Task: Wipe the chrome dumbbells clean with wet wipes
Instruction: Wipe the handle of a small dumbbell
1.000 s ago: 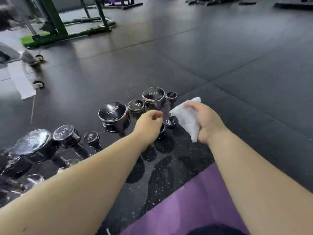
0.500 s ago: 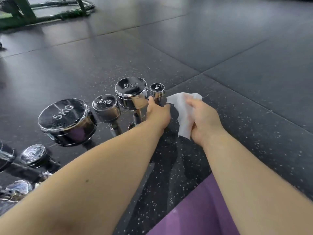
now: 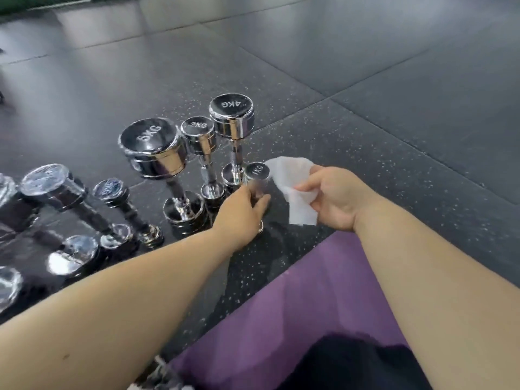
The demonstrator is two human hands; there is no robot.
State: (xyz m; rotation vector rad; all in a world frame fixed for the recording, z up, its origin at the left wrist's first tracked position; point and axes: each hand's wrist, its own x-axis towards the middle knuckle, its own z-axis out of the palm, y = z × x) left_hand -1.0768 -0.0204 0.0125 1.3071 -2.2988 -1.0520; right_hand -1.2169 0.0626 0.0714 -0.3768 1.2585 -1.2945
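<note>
- While it stands upright on the floor (image 3: 365,114), the 1KG dumbbell (image 3: 256,175) sits near the middle of the view, its handle wrapped by the left hand (image 3: 242,212), fingers closed around it below the top head.
- At 3 o'clock of that head, touching or just beside it, a white wipe (image 3: 295,187) is pinched in the closed right hand (image 3: 334,197).
- At 11 o'clock of the 1KG stands the 4KG dumbbell (image 3: 232,116), upright; at 9 o'clock of that, the 2KG dumbbell (image 3: 199,136), then the 5KG dumbbell (image 3: 153,150), all upright in a row.
- Farther toward 8 o'clock, more chrome dumbbells (image 3: 70,198) stand blurred; their markings cannot be read.
- At 6 o'clock lies a purple mat (image 3: 295,305), between the two forearms.
</note>
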